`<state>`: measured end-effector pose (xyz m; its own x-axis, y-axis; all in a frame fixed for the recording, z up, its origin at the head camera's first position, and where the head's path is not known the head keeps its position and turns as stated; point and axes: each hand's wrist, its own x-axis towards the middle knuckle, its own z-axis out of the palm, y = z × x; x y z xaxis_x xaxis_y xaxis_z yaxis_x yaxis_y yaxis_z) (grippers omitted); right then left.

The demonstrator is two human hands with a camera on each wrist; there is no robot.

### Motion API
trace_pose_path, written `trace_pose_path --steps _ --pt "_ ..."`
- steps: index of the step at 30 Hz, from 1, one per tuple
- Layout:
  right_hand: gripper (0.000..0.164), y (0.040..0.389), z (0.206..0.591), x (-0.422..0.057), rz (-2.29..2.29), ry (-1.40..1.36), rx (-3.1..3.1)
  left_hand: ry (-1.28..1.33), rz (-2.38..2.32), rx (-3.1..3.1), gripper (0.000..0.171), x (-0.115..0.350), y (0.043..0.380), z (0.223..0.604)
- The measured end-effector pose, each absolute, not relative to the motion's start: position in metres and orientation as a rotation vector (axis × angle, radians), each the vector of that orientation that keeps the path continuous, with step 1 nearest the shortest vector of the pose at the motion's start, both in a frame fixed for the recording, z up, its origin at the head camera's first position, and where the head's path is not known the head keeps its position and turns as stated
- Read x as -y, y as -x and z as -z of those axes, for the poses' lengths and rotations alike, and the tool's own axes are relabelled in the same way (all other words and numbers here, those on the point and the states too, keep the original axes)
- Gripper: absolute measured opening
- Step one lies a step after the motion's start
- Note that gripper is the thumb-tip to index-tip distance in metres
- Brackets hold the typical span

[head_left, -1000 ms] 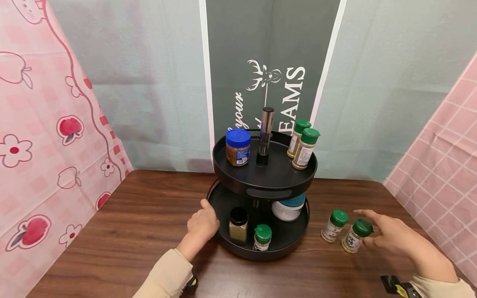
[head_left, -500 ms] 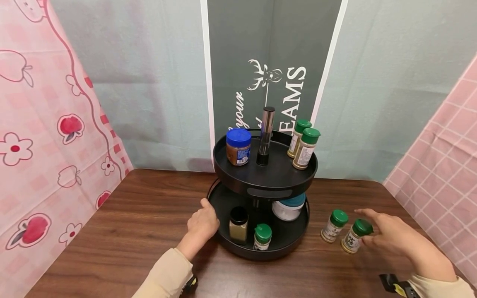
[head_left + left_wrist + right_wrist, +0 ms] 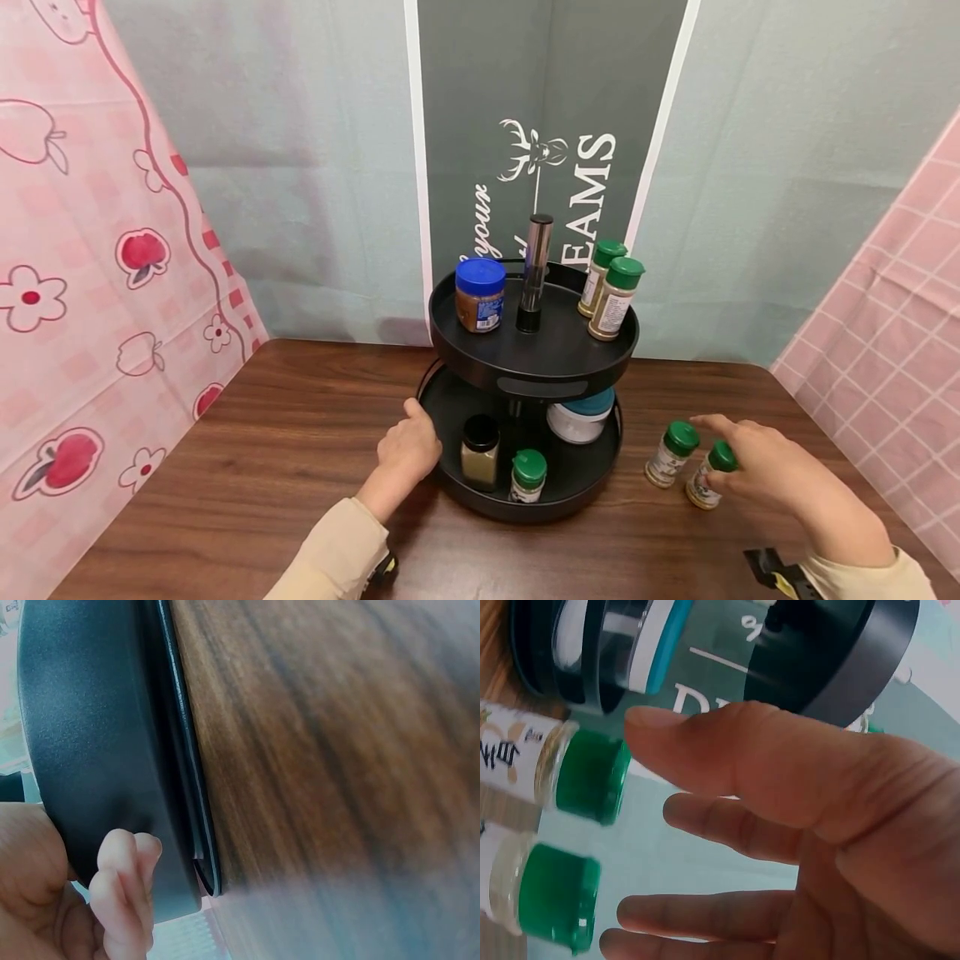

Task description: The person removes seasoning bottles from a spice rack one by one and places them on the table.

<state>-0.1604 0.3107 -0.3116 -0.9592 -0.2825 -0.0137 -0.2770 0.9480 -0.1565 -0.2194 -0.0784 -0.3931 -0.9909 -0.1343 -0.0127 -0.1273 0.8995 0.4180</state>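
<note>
Two green-lidded jars, the left jar (image 3: 667, 461) and the right jar (image 3: 703, 490), stood upright on the desk (image 3: 300, 433), just beside each other, to the right of the black two-tier stand (image 3: 517, 510). The right hand (image 3: 772, 467) was by far the nearer of the person's two, and it held nothing: its fingers reached out, relaxed and spread, with a gap between them and the thumb. From that hand the right jar lay just to the left, its long axis vertical, its lid partly covered by the hand in the head view — the left jar was a little farther out along the same line. In the right wrist view the thumb pointed at one green lid (image 3: 592, 776), though whether it touched could not be told. The left hand (image 3: 408, 446) was well apart from both jars, at the left edge of the stand's lower tier, fingers curled beside the outer wall; whether they gripped it was unclear.
</note>
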Motion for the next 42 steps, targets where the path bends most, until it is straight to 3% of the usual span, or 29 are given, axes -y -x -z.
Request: trace_pose_path --steps 12,24,42 --pt "0.064 0.158 0.306 -0.279 0.303 0.499 -3.003 -0.215 0.677 3.067 0.045 0.079 0.222 0.395" --pt "0.064 0.156 0.308 -0.251 0.413 0.601 -2.944 -0.202 0.663 3.046 0.037 0.08 0.221 0.395" --pt "0.054 0.156 0.31 -0.209 0.453 0.68 -2.8 -0.205 0.676 3.067 0.039 0.08 0.221 0.395"
